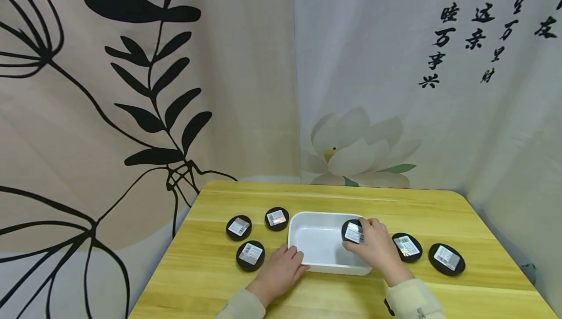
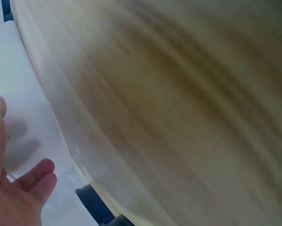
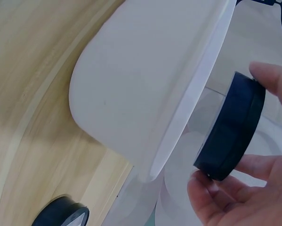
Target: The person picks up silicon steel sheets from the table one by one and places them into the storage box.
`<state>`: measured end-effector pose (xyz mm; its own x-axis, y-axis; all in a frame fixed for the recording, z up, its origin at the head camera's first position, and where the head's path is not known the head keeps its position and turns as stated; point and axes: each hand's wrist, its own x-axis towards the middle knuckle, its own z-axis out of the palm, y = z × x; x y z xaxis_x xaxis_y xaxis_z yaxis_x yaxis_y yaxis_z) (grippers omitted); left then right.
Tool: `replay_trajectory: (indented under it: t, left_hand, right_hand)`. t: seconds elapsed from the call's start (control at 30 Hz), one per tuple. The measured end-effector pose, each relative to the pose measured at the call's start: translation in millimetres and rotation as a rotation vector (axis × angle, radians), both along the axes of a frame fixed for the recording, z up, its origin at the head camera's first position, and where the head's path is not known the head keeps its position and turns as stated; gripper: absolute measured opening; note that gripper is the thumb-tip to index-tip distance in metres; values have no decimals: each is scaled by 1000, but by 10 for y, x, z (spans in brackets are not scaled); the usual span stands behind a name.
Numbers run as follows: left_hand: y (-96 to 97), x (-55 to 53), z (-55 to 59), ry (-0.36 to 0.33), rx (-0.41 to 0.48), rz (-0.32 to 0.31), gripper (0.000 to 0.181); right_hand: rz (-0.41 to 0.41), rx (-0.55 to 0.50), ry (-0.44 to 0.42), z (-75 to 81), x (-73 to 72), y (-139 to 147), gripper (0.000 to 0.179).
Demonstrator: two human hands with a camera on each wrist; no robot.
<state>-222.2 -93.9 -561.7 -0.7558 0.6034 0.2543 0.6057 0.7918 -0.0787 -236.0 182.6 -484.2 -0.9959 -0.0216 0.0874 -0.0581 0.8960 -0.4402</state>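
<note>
My right hand (image 1: 378, 246) pinches a flat round black container (image 3: 232, 126) by its edges, thumb on one side and fingers on the other. In the head view it is over the right part of a white rectangular tray (image 1: 318, 216), its white barcode label facing up. My left hand (image 1: 281, 269) holds the tray's near left corner. Its fingers lie over the rim and its thumb is at the near wall, as the left wrist view (image 2: 18, 188) shows. No containers are visible on the tray's floor.
Left of the tray lie several black round containers, one (image 1: 239, 227) at the far left, another (image 1: 276, 218) behind, another (image 1: 250, 255) nearer. To the right are two more containers, one (image 1: 407, 247) beside my right wrist, one (image 1: 446, 259) farther out. The wooden table (image 1: 351, 299) backs onto printed curtains.
</note>
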Motion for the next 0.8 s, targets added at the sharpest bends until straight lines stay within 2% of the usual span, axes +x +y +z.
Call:
replay_trajectory:
  t: [0.2,0.37,0.8]
  left_hand:
    - [10,-17,-44,24,0,-4,32]
    - [5,-8,-52,52,-5,-8,31]
    - [-11,-11,-6,14,-19,-9,30]
  right_hand:
    - [39,23,45,-12,-19,-46,87]
    - [58,30,30,-22,-30,-71,88]
    - [70,1,39,-62,-61,-150,87]
